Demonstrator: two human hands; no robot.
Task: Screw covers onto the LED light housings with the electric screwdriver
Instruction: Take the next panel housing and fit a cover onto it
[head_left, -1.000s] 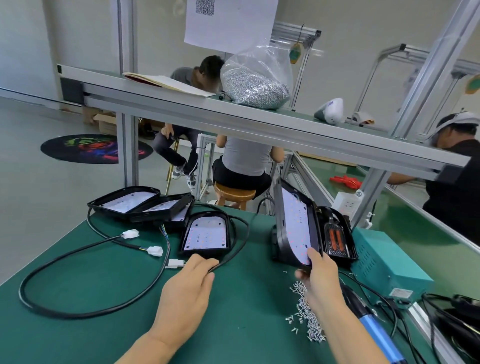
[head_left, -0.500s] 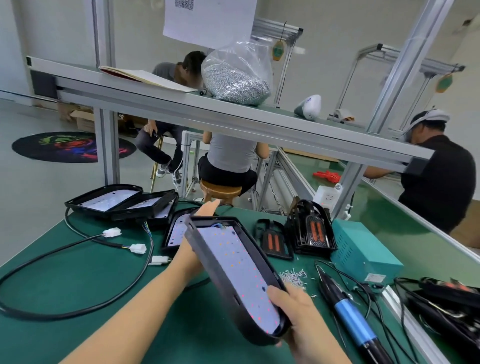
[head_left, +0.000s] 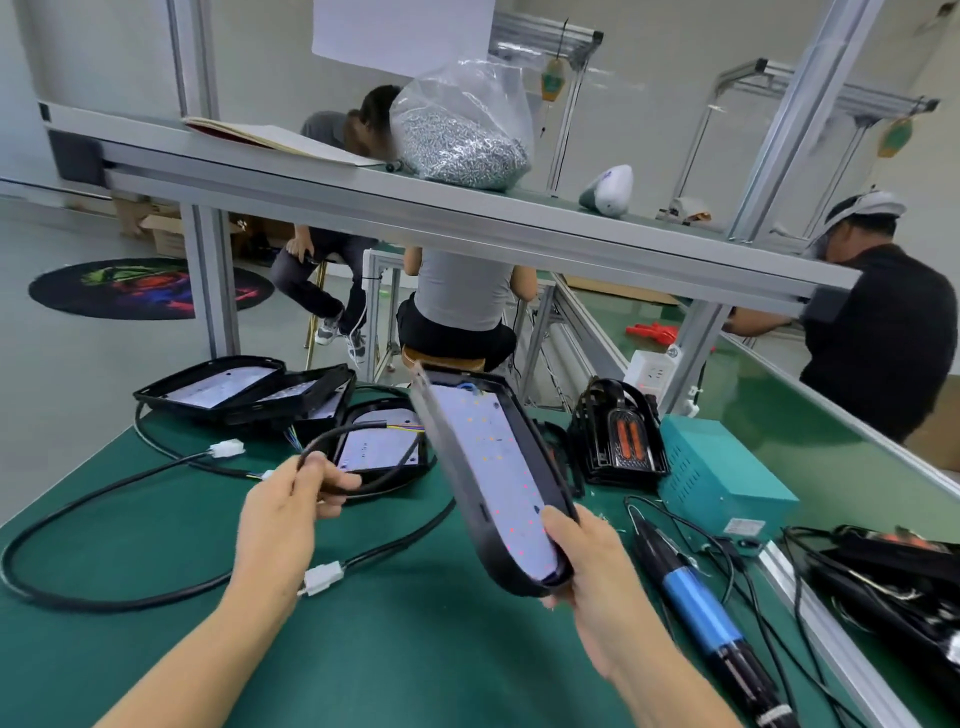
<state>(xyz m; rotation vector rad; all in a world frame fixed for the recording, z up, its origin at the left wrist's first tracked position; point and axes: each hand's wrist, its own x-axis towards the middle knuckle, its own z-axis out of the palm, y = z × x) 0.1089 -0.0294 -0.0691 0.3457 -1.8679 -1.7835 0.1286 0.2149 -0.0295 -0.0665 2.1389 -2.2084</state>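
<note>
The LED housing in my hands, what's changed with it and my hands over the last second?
The right hand lifted the LED housing from where it stood on edge near the teal power box and now holds it tilted above the green mat. The left hand left the mat, briefly steadied the housing, and now grips its black cable. The electric screwdriver and the other housings stayed put.

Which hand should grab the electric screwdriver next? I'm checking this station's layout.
Right, probably. The electric screwdriver lies on the mat just beside the right hand, which now grips the LED housing. The left hand holds the black cable across the housing.
</note>
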